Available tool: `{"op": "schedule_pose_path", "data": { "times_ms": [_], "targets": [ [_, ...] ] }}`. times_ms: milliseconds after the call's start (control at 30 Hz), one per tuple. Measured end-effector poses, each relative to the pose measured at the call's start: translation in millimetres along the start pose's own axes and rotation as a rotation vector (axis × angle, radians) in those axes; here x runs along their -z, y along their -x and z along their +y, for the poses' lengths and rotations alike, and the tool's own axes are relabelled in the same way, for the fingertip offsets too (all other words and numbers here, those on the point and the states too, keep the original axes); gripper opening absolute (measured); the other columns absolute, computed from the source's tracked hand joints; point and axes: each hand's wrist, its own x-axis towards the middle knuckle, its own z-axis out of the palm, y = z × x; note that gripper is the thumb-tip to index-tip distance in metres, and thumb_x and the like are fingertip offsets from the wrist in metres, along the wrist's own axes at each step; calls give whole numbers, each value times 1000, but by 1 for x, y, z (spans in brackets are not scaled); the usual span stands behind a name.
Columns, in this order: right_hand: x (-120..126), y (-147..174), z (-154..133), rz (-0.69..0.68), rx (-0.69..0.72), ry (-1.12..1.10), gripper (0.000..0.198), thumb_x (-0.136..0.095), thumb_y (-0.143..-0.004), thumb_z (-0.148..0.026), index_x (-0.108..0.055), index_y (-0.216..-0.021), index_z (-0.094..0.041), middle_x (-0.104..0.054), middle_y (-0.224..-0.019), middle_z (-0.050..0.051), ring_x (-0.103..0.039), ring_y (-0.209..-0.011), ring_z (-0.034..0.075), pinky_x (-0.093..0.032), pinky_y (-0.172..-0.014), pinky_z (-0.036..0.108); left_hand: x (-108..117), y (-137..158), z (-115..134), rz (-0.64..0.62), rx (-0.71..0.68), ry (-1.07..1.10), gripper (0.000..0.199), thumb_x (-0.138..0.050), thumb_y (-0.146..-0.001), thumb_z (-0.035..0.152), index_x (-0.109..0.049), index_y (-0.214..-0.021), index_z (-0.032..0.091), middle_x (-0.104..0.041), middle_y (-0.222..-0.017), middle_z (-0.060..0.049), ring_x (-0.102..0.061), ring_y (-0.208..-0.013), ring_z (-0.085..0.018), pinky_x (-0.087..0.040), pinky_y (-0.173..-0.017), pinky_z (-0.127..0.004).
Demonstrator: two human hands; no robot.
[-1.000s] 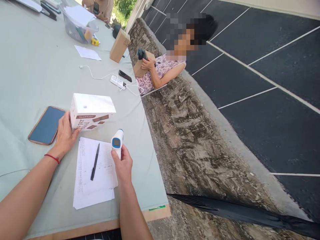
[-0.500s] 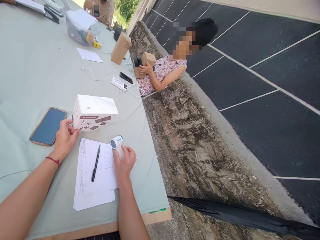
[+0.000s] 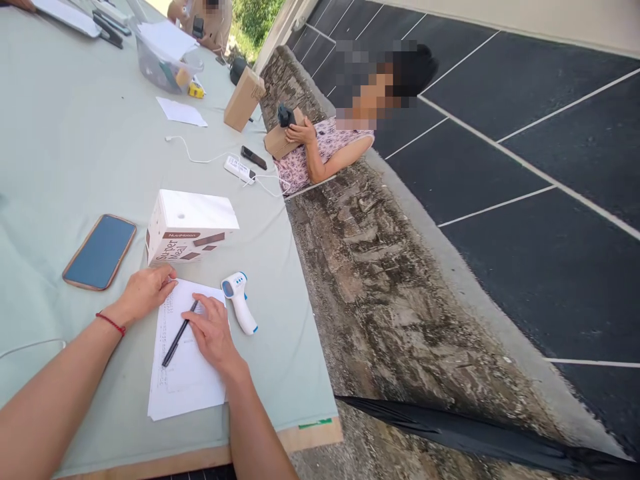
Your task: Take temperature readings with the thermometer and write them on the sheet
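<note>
My right hand (image 3: 213,333) has its thumb and forefinger closed around the upper end of a black pen (image 3: 173,352), which slants over a stack of printed paper sheets (image 3: 195,390). At the top left corner of that stack, my left hand (image 3: 145,293) has its fingers bent, with the thumb on the sheet's edge. A white and blue infrared thermometer (image 3: 242,303) lies on its side just right of the papers, touched by neither hand. Behind my left hand stands a white box marked "Super Meal" (image 3: 193,227). Left of the box lies a smartphone (image 3: 100,252).
Across the cloth-covered table (image 3: 85,173) are a power strip (image 3: 239,169), a dark phone (image 3: 253,158), a cardboard box (image 3: 244,100) and a clear plastic tub (image 3: 165,70). A seated person (image 3: 325,150) holds a black device and cardboard. Another person (image 3: 213,27) sits farther back.
My right hand has let go of the thermometer and moved left onto the pen, which has tilted. My left hand has left the box for the papers' corner. The seated person's cardboard and device have shifted.
</note>
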Motion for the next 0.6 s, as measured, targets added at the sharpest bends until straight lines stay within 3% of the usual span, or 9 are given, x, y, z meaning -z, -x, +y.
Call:
{"op": "schedule_pose_path", "data": {
  "times_ms": [167,267,367,467,533,600],
  "targets": [
    [12,1,-2,-34,-17,-25,19,-45,-104,-16,-64,-105,-18,-54,-99,8,-50,-93,21,-41,-83,36,3,-2,3,-58,48,-44,21,-49,-91,33,-61,-100,18,-60,-76,-2,-54,-71,-18,-35,-65,-30],
    [15,3,-6,54,-9,-118,13,-42,-105,-17,-55,-103,-18,-55,-89,5,-51,-82,19,-42,-78,34,3,-1,5,-61,38,-17,19,-50,-93,30,-62,-101,17,-60,-75,-2,-55,-71,-18,-35,-65,-30],
    [12,5,-15,240,-122,-401,4,-50,-103,-19,-49,-99,-20,-55,-85,2,-54,-75,16,-45,-68,29,3,-2,6,-61,40,-32,17,-53,-93,27,-63,-101,17,-60,-75,-1,-55,-70,-17,-35,-64,-29],
    [4,6,-27,342,-239,-746,11,-54,-99,-20,-45,-95,-22,-57,-82,0,-57,-65,13,-49,-60,25,2,-3,5,-71,33,-64,17,-56,-91,24,-64,-105,16,-60,-77,-1,-55,-70,-16,-34,-63,-29],
    [1,6,-35,308,-282,-857,2,-52,-99,-23,-51,-99,-21,-60,-80,1,-60,-64,14,-51,-59,26,1,-3,4,-81,17,-79,19,-59,-90,23,-64,-107,17,-61,-79,-1,-56,-71,-16,-34,-63,-28],
    [0,4,-40,230,-341,-851,12,-51,-98,-26,-59,-104,-19,-64,-80,2,-63,-67,16,-53,-61,28,0,-4,4,-91,8,-99,21,-61,-90,23,-64,-109,17,-61,-81,0,-56,-73,-16,-34,-63,-28]
  ]
}}
